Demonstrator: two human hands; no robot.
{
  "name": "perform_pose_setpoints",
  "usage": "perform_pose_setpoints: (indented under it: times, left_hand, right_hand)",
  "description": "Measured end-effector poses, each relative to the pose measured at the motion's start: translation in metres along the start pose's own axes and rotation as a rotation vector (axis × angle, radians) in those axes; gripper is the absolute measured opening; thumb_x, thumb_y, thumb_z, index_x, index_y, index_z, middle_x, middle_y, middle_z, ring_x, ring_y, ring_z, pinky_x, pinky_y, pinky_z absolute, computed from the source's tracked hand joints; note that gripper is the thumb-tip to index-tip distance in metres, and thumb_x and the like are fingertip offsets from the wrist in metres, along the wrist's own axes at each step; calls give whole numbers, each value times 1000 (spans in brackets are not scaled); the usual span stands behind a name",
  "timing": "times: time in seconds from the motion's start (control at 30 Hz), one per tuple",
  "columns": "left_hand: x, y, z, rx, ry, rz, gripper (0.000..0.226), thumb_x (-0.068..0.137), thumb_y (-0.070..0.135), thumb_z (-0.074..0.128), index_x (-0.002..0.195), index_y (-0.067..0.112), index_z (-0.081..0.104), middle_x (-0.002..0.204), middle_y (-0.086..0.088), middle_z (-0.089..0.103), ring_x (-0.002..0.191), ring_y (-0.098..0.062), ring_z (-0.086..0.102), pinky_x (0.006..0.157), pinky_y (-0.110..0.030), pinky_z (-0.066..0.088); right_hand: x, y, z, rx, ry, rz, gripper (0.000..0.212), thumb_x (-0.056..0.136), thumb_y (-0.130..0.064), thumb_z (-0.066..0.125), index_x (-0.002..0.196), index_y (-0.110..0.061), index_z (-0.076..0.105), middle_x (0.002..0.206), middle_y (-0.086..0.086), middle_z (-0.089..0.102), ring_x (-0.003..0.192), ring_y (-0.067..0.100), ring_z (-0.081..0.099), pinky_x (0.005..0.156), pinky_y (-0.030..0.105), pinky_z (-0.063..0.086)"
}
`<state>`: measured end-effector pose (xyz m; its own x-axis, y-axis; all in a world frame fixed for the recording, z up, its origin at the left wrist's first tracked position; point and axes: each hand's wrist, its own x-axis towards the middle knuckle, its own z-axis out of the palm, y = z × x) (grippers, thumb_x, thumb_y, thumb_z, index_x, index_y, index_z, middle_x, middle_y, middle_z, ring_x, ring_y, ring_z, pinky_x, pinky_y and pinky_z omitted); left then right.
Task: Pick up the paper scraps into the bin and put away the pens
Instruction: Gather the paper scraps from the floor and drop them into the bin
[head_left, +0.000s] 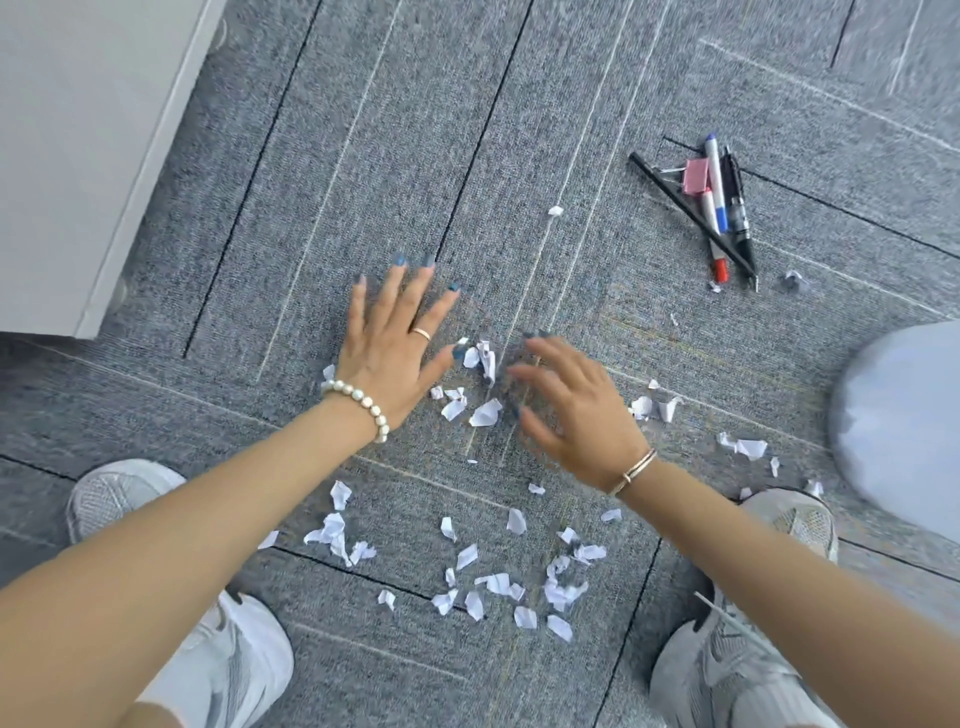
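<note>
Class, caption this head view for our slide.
Both open hands sweep paper scraps together on grey carpet; pens wait.

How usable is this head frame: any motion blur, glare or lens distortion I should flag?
Head view: the right hand is smeared by motion blur, its fingers ghosted; the left hand is sharper. Paper scraps and pens read clearly. Light is even and soft, with no glare. Wide-angle stretch shows at the edges, on the forearms and shoes.
</note>
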<state>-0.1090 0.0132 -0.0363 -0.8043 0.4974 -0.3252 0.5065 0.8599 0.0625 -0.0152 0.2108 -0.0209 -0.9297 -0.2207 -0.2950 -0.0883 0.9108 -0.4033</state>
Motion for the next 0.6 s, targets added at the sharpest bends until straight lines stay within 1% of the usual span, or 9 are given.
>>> perform_pose_setpoints:
  times: [0.03,0.1,0.17,0.23,0.33,0.43,0.53,0.6]
  left_hand:
    - [0,-5,-1,17,7,-42,59,87,54,16,141,34,3,143,2,-22,132,-22,-20,105,-52,-15]
    - [1,-13,1,32,-5,-136,60,85,57,20,138,39,-2,143,4,-24,133,-31,-19,100,-59,-15]
    - [0,-20,4,-2,-46,-213,63,83,60,19,138,41,-5,146,1,-24,133,-36,-19,100,-60,-14]
    - [-1,-22,7,-41,-75,-225,68,81,60,17,140,35,-6,147,-4,-22,134,-35,-18,106,-57,-9]
    - [-5,-17,12,-99,-80,-179,71,83,57,19,140,26,-10,147,-7,-23,135,-27,-19,110,-47,-7]
    - [-13,-11,15,-144,-68,-83,71,84,56,16,140,22,-9,146,-5,-24,135,-20,-19,111,-40,-9]
    - [-25,-2,19,-171,-83,43,72,83,61,9,141,20,-7,148,-4,-20,135,-17,-18,111,-38,-9]
    - [-33,7,22,-178,-114,133,75,81,65,5,140,21,-7,149,-2,-18,136,-16,-17,112,-40,-5]
  right_hand:
    - [10,2,-4,5,62,36,46,87,-43,34,128,-24,44,144,3,34,134,21,27,109,47,23]
    - [41,10,-16,-26,151,137,51,89,-41,36,136,-21,35,147,4,26,136,21,21,112,42,17]
    - [78,21,-27,-42,179,250,58,90,-42,36,142,-19,21,152,4,14,139,20,10,113,39,10]
    - [107,29,-31,-39,157,323,63,91,-46,34,144,-20,10,153,3,5,140,18,3,112,41,6]
    - [119,31,-24,-109,68,330,66,92,-52,26,145,-18,8,153,2,2,140,18,-2,108,38,-2]
    - [88,16,-16,-136,38,272,65,92,-53,22,145,-17,8,153,3,1,140,18,-4,107,36,-3]
    - [27,-6,-6,-96,-95,172,64,92,-53,21,144,-19,7,152,0,-5,139,14,-9,109,37,-5]
    - [-13,-19,2,-73,-181,96,61,91,-53,21,143,-23,10,150,-3,-4,137,11,-8,109,36,-5]
